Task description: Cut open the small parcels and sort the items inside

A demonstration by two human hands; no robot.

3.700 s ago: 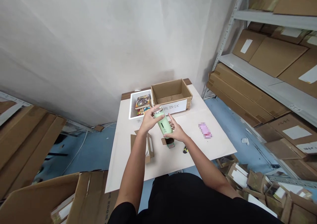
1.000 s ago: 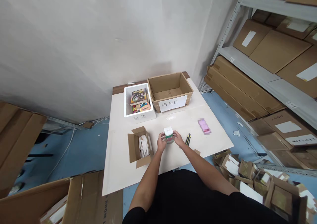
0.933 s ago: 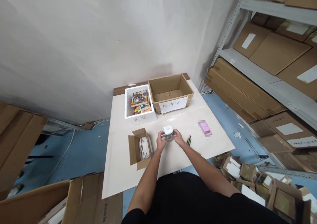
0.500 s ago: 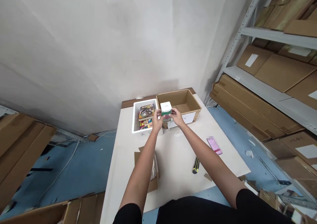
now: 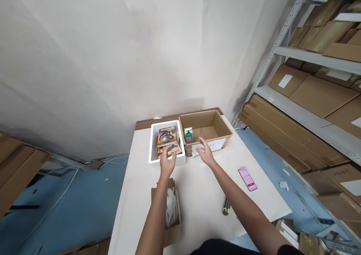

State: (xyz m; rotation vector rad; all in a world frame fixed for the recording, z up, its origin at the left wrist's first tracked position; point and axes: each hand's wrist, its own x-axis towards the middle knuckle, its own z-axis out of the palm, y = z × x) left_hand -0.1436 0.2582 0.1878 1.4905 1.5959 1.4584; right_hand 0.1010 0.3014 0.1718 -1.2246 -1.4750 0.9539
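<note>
A small green and white box (image 5: pixel 188 135) stands inside the large cardboard box (image 5: pixel 225 129), against its left wall. My right hand (image 5: pixel 205 153) hovers by that box's front wall, fingers apart and holding nothing. Over the front of a white foam box (image 5: pixel 153 146) is my left hand (image 5: pixel 168 164), empty with its fingers spread. Books (image 5: pixel 167 135) lie stacked in the foam box. Below my left hand, partly hidden by the forearm, sits an opened small carton (image 5: pixel 172 234) with crumpled white paper (image 5: pixel 171 208) in it.
On the white table (image 5: pixel 203 187) lie a yellow and black box cutter (image 5: pixel 226 206) and a phone (image 5: pixel 248 179) with a pink screen. Shelving (image 5: pixel 310 56) loaded with cardboard boxes rises at the right. Cables run over the blue floor (image 5: pixel 84 198) at left.
The green and white box has gone from between both hands into the large cardboard box. My hands have let go, parted and drawn back toward me. The view has shifted slightly.
</note>
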